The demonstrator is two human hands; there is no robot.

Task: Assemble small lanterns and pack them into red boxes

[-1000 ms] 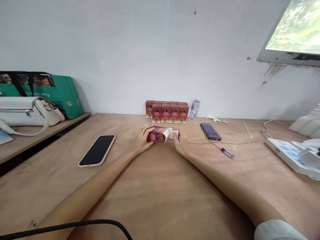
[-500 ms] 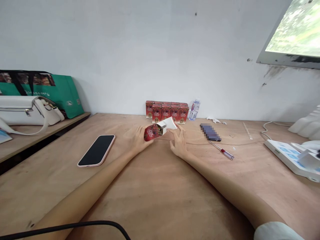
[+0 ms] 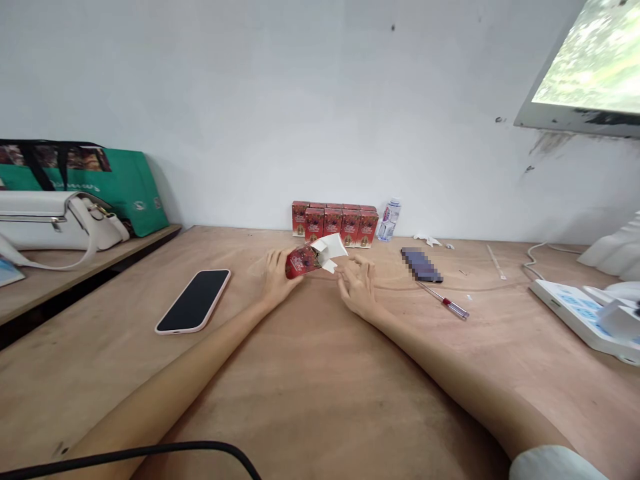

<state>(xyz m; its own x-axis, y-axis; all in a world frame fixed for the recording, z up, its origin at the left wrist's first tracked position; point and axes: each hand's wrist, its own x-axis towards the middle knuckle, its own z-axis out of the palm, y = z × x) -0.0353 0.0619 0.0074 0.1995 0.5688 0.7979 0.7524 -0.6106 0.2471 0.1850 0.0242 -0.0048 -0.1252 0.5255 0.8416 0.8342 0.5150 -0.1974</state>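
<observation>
My left hand [image 3: 278, 277] is closed around a small red printed carton [image 3: 302, 261], held tilted just above the table with its open end to the right. White flaps [image 3: 332, 247] stick out from that end, the long one pointing up and right, a smaller one hanging lower. My right hand [image 3: 358, 285] is just right of the flaps, fingers bent and apart, with nothing visible in it. Whether a fingertip touches the lower flap I cannot tell. Behind the hands, several similar red cartons [image 3: 333, 223] stand upright in rows against the wall.
A clear bottle [image 3: 389, 220] stands beside the cartons. On the right lie a pixelated dark phone-like object [image 3: 421, 265], a screwdriver [image 3: 454, 307] and a white power strip [image 3: 583, 313]. A phone [image 3: 194, 301] lies at left. Bags [image 3: 60, 217] sit beyond; a black cable [image 3: 150, 451] crosses the front.
The carton's flaps have spread apart, the smaller one now showing below the long one. My right fingers have drawn back slightly from the long flap. My left hand keeps its grip.
</observation>
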